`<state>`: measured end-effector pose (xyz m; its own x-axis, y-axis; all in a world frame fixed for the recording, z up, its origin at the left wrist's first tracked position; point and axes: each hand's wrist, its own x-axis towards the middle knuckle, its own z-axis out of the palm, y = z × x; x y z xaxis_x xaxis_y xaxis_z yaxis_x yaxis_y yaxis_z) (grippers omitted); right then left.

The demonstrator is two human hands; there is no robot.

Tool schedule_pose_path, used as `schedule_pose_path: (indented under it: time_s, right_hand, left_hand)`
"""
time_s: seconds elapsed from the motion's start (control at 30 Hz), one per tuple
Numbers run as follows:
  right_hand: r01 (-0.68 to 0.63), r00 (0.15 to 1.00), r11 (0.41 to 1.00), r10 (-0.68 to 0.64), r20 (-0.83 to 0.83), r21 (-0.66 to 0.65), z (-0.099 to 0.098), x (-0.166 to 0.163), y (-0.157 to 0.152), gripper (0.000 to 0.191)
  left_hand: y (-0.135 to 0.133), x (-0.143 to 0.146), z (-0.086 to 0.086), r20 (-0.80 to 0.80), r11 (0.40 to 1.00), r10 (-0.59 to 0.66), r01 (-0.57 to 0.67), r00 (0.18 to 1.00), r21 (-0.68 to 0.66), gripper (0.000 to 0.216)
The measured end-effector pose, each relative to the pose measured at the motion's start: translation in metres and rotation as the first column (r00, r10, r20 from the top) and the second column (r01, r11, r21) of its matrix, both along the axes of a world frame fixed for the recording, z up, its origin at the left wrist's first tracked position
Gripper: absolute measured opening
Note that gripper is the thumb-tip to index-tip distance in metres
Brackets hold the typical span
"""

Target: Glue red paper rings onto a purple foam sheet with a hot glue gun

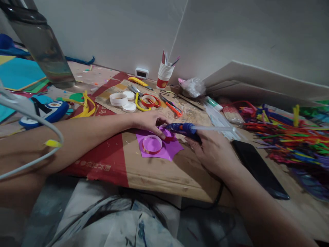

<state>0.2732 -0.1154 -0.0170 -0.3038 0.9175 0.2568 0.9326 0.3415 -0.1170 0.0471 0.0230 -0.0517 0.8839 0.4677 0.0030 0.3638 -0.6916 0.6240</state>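
Note:
My right hand (213, 151) grips a blue glue gun (183, 129) with a clear glue stick (213, 128) sticking out of its back; the nozzle points left at a small purple ring (168, 132). My left hand (150, 121) lies on the cardboard with its fingers pressed on that small ring, holding it down. Both rest on a purple foam sheet (169, 151), where a larger purple ring with a paper rim (152, 144) also sits, just left of the nozzle.
White tape rings (118, 99), red rings and scissors (144, 99), an orange cutter (173, 108) and a paper cup of pens (164, 74) lie behind. A black phone (259, 168) lies right, by a heap of coloured pipe cleaners (288, 133). A water bottle (42, 44) stands far left.

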Motion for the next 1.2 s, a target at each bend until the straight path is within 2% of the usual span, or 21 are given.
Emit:
schedule_pose_path:
  time_s: [0.27,0.6,0.87,1.0,1.2]
  right_hand:
    - [-0.018,1.000,0.998,0.018,-0.004,0.052,-0.002,0.002,-0.002,0.021]
    - [-0.061,0.997,0.997,0.063,-0.039,0.049,-0.008,-0.003,0.000,0.023]
    - [0.025,0.998,0.999,-0.027,0.053,0.038,-0.004,0.000,0.001,0.022]
    - [0.016,0.999,0.996,-0.019,0.032,0.084,-0.006,0.006,0.001,0.021]
    - [-0.021,0.999,0.996,0.019,0.027,0.082,-0.006,0.010,-0.001,0.019]
  left_hand:
    - [0.000,0.000,-0.001,0.011,1.000,-0.015,0.015,1.000,-0.002,0.053]
    - [-0.001,0.001,0.002,0.001,1.000,0.006,-0.006,1.000,-0.028,0.053]
    - [0.000,0.000,0.001,-0.011,1.000,-0.009,0.009,1.000,-0.002,0.055]
    - [0.001,0.000,0.000,0.019,1.000,-0.022,0.022,1.000,0.002,0.053]
    - [-0.001,0.001,0.000,0.040,1.000,-0.021,0.020,0.999,0.014,0.044]
